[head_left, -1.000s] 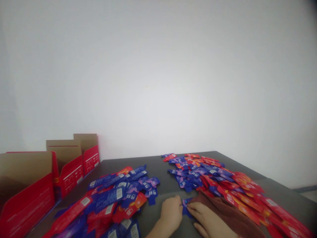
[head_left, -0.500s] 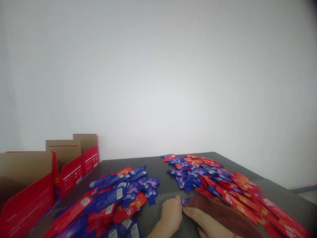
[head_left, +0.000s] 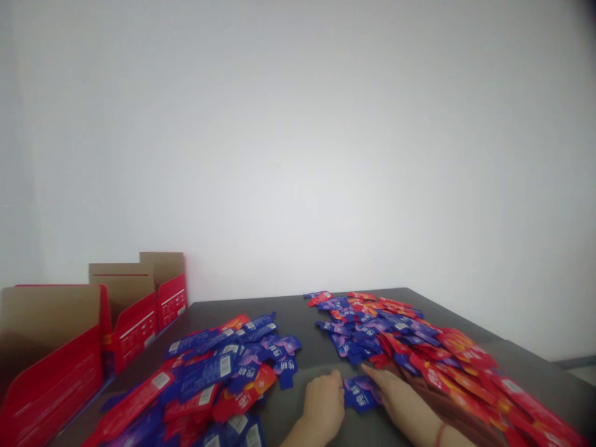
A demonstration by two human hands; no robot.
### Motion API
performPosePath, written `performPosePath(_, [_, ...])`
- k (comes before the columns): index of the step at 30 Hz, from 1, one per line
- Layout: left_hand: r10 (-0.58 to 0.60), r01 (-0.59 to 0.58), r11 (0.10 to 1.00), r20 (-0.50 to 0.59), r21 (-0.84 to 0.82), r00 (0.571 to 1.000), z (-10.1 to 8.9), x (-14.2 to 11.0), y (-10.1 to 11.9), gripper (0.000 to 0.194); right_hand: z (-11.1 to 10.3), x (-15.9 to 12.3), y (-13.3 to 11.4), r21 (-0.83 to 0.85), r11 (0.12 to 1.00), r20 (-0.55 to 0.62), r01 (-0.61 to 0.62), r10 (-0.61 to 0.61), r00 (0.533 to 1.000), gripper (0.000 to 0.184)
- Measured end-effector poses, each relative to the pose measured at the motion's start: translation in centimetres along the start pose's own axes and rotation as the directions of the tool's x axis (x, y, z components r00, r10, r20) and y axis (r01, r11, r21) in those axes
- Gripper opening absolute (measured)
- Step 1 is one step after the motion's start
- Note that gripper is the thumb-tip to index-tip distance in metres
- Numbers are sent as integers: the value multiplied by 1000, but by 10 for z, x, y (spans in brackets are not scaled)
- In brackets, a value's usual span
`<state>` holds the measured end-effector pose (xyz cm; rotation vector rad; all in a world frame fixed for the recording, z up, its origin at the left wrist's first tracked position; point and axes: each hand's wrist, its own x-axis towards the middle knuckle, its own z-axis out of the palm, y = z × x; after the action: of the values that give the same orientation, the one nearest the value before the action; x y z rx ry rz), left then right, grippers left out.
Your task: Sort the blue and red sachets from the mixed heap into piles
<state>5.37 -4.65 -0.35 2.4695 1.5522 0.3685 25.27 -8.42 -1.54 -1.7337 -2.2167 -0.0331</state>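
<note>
A blue-purple sachet [head_left: 361, 393] with white lettering lies flat on the dark table between my hands. My left hand [head_left: 322, 405] is closed at its left edge, fingers curled and pressed on that end. My right hand [head_left: 395, 397] reaches over the sachet's right end, index finger extended, the other fingers mostly hidden. A brown cloth [head_left: 447, 403] bunches beneath and behind the right hand, apparently gripped in it, and spreads against the pile of red and blue sachets [head_left: 433, 351] on the right.
Another heap of blue and red sachets [head_left: 218, 366] lies left of my hands, several with barcodes up. Open red cardboard boxes [head_left: 135, 329] with brown insides line the table's left edge. A pale wall [head_left: 298, 155] rises behind the dark table [head_left: 302, 323].
My right hand has slid right with the brown cloth, away from my left hand, uncovering the blue-purple sachet. The left hand stays almost where it was.
</note>
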Motion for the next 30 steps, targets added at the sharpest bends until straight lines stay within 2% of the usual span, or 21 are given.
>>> performPosePath(4, [-13,13,1000,-10,-28,1000,5,2,-4,17,20,-15,18,-190,980,-173,-62,28,984,52])
performPosePath(7, [1,-1,999,-4,-44,1000,5,5,-5,17,29,-23,43,-298,949,-175,-101,50,983,40])
performPosePath(9, [4,-4,999,-3,-47,1000,4,6,-4,17,25,-21,48,-290,954,-167,-74,26,986,39])
performPosePath(11, [3,-3,999,-5,-48,1000,3,6,-4,17,18,-12,38,-224,974,-154,-20,-15,988,37])
performPosePath(13, [10,-11,999,-12,-49,1000,2,5,-4,17,13,-3,15,-145,989,-117,32,-49,992,34])
performPosePath(16, [16,-16,999,-11,-32,1000,1,4,-3,19,15,5,-22,-79,991,-56,107,-112,992,34])
performPosePath(18, [8,-8,1000,-2,-16,1000,-2,2,-2,22,19,3,-31,-46,988,-23,145,-146,989,40])
performPosePath(20, [7,-7,1000,6,-14,1000,-5,1,0,24,22,-3,-24,-59,988,-21,140,-141,990,49])
performPosePath(22, [11,-11,1000,16,-23,1000,-7,0,1,24,23,-11,-6,-116,990,-44,79,-84,995,57])
performPosePath(26, [6,-5,1000,36,-28,999,-8,0,2,22,19,-23,22,-195,979,-62,-62,50,997,59])
performPosePath(28, [10,-9,1000,30,-18,1000,-7,1,2,23,14,-24,19,-173,982,-50,-82,74,996,56])
performPosePath(30, [18,-18,1000,22,-1,1000,-5,2,2,25,7,-20,3,-110,992,-5,-60,60,998,53])
